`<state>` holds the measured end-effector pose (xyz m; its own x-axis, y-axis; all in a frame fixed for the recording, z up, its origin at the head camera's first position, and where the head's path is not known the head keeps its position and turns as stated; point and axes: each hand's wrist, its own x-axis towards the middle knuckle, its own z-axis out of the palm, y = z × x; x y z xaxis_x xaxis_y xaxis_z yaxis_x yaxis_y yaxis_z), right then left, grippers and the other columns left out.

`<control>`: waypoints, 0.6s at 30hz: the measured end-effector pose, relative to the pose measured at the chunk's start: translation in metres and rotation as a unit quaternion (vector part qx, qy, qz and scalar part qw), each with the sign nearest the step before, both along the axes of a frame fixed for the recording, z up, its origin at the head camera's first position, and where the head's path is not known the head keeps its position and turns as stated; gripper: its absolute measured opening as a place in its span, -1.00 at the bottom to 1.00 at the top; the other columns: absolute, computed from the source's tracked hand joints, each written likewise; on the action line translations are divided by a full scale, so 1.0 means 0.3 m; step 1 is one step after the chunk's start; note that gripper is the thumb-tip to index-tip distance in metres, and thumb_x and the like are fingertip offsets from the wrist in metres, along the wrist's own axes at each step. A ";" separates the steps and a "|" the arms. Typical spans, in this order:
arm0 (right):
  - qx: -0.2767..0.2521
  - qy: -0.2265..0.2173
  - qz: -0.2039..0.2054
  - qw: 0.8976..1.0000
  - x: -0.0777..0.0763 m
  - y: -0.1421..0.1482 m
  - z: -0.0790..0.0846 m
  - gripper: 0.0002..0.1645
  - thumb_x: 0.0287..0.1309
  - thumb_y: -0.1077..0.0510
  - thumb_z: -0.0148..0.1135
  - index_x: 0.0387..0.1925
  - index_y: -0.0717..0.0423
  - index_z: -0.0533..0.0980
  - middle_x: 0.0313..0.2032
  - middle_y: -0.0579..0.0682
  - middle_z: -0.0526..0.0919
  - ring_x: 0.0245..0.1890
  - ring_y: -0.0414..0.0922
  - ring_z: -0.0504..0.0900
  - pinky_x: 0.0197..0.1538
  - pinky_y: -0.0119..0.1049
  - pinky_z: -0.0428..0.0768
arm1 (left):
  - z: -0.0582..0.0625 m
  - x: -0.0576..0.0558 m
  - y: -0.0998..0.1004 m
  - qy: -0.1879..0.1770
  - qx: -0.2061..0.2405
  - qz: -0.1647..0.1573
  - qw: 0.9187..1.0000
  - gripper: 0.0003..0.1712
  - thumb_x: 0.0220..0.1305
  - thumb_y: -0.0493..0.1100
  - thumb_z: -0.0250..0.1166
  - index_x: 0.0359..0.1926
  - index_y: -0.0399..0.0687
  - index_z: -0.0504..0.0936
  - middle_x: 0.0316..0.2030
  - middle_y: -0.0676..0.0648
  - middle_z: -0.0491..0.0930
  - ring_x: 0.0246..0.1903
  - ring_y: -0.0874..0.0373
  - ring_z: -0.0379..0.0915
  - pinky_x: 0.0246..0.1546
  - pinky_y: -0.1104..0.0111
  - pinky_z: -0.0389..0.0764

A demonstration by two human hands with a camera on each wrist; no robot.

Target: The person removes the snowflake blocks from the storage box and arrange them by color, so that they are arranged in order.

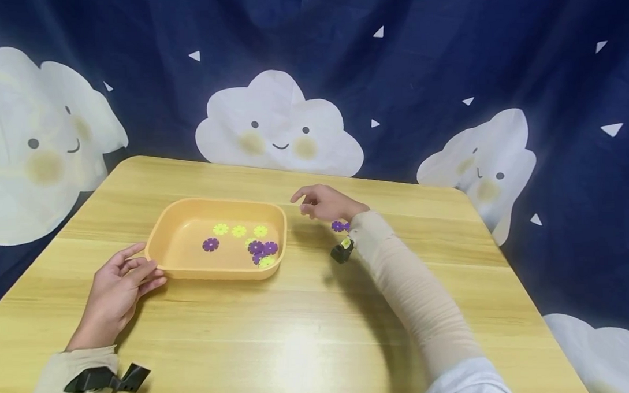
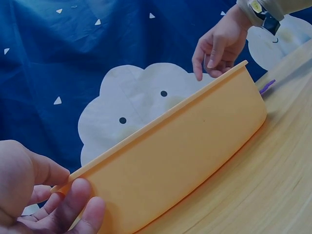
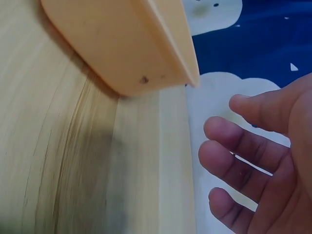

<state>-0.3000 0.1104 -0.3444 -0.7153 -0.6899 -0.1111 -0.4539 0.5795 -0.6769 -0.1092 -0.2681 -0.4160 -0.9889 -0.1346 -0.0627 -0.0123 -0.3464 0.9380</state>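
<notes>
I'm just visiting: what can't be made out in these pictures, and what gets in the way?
- Head view: how many purple pieces lie by the right sleeve, which partly covers them.
- Head view: the exact count in the pile inside the tray; its pieces overlap.
- Left wrist view: the tray's inside, hidden by its own wall.
- Right wrist view: the whole right hand, cut off by the right edge.

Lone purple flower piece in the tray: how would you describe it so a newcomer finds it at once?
On the wooden table, find the orange tray held by the left hand. Inside, below and left of the leftmost yellow piece, lies the purple flower piece, the tray's only purple one away from the right-end cluster.
</notes>
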 end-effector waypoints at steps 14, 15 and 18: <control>-0.005 0.006 0.042 0.999 0.005 -0.107 0.012 -0.66 0.37 0.21 0.11 0.12 0.20 0.49 -0.27 0.13 0.68 -0.24 0.04 0.67 -0.18 -0.33 0.65 | 0.008 0.003 0.004 -0.009 -0.012 0.008 1.000 -0.52 0.37 -0.43 0.13 0.21 -0.01 0.29 -0.29 0.00 0.44 -0.41 0.13 0.65 -0.32 0.35 0.73; -0.001 0.014 0.046 0.999 0.006 -0.114 0.012 -0.66 0.37 0.20 0.12 0.12 0.21 0.49 -0.26 0.09 0.68 -0.24 -0.01 0.67 -0.16 -0.33 0.65 | 0.008 0.003 0.004 -0.009 -0.014 0.008 1.000 -0.53 0.37 -0.42 0.14 0.21 -0.01 0.29 -0.29 -0.01 0.44 -0.41 0.13 0.65 -0.32 0.35 0.73; 0.018 0.035 0.056 0.998 0.010 -0.136 0.016 -0.65 0.37 0.17 0.12 0.13 0.19 0.49 -0.19 0.06 0.68 -0.24 -0.11 0.64 -0.11 -0.34 0.62 | 0.005 0.003 0.004 -0.004 -0.013 0.006 1.000 -0.55 0.37 -0.40 0.15 0.19 0.00 0.30 -0.29 -0.01 0.45 -0.42 0.13 0.65 -0.33 0.35 0.74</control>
